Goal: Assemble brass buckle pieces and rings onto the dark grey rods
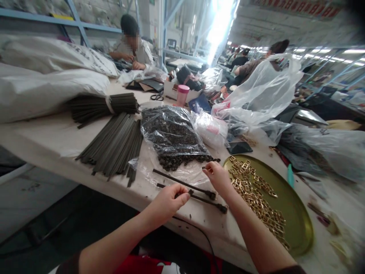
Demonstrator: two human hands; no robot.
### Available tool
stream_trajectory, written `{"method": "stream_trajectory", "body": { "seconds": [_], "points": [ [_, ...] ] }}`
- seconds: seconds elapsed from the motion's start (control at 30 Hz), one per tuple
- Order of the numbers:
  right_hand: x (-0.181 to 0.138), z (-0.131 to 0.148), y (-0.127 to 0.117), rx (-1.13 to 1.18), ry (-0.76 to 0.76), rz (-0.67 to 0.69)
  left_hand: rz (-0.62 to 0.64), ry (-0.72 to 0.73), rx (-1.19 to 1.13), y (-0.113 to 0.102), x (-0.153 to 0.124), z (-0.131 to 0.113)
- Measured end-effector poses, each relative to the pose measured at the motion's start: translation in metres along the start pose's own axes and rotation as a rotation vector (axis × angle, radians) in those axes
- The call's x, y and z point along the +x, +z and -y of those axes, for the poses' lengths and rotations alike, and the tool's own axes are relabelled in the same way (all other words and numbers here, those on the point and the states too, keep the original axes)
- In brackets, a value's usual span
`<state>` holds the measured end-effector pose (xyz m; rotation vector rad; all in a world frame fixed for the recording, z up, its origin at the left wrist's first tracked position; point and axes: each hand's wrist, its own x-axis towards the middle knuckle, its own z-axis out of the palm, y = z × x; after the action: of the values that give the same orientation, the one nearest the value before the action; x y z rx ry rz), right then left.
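My left hand (176, 198) is closed above the table's front edge, thumb and forefinger pinching a dark strap whose short end (191, 192) pokes out; the rest is hidden. My right hand (217, 176) is also closed, fingertips together on a small dark piece (203, 167) too small to name. It is beside the loose black loops (171, 163) spilling from a clear plastic bag (173, 127). Between the hands, one dark strap (182, 182) with a loop and buckle at its right end lies flat. A second strap (209, 200) lies nearer, partly behind my left hand.
A green-gold tray (299, 224) of gold buckles (256, 198) stands right. Loose dark strips (114, 144) and a tied bundle (122, 102) lie left. Behind are scissors (157, 97), a pink-lidded jar (182, 95), a phone (239, 147) and plastic bags. A person (145, 55) sits across.
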<state>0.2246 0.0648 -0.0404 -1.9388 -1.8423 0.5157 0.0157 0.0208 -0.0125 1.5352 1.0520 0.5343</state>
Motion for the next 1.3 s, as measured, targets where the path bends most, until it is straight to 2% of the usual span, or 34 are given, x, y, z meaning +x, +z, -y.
{"method": "stream_trajectory", "body": {
  "seconds": [0.1,0.17,0.23,0.3,0.47,0.63,0.73,0.87,1.0,1.1,1.17,1.3],
  "points": [
    [-0.044,0.030,-0.004,0.274,-0.034,0.123,-0.076,0.053,0.048,-0.001,-0.008,-0.001],
    [-0.070,0.046,-0.005,0.715,0.017,0.239,-0.105,0.081,0.088,0.000,-0.013,-0.003],
    [-0.088,0.056,-0.004,0.943,0.060,0.270,-0.112,0.095,0.142,0.002,-0.018,-0.004],
    [-0.099,0.060,-0.003,0.913,0.051,0.238,-0.086,0.098,0.212,0.003,-0.025,-0.005],
    [-0.108,0.057,-0.002,0.619,-0.047,0.193,0.031,0.105,0.355,0.004,-0.037,-0.005],
    [-0.108,0.059,-0.001,0.906,0.079,0.250,-0.044,0.095,0.214,0.009,-0.039,-0.001],
    [-0.109,0.061,0.007,0.955,0.132,0.231,-0.074,0.092,0.132,0.015,-0.038,0.003],
    [-0.112,0.061,0.021,0.894,0.148,0.058,-0.054,0.082,0.041,0.021,-0.036,0.006],
    [-0.117,0.062,0.026,0.710,0.017,-0.175,-0.038,0.069,-0.013,0.021,-0.032,0.005],
    [-0.118,0.062,0.026,0.695,-0.049,-0.184,-0.008,0.059,-0.024,0.018,-0.028,0.003],
    [-0.115,0.061,0.026,0.747,-0.006,-0.158,0.022,0.059,-0.023,0.017,-0.026,0.003],
    [-0.107,0.057,0.029,1.004,0.237,-0.061,0.075,0.062,-0.006,0.017,-0.021,0.002]
  ]
}}
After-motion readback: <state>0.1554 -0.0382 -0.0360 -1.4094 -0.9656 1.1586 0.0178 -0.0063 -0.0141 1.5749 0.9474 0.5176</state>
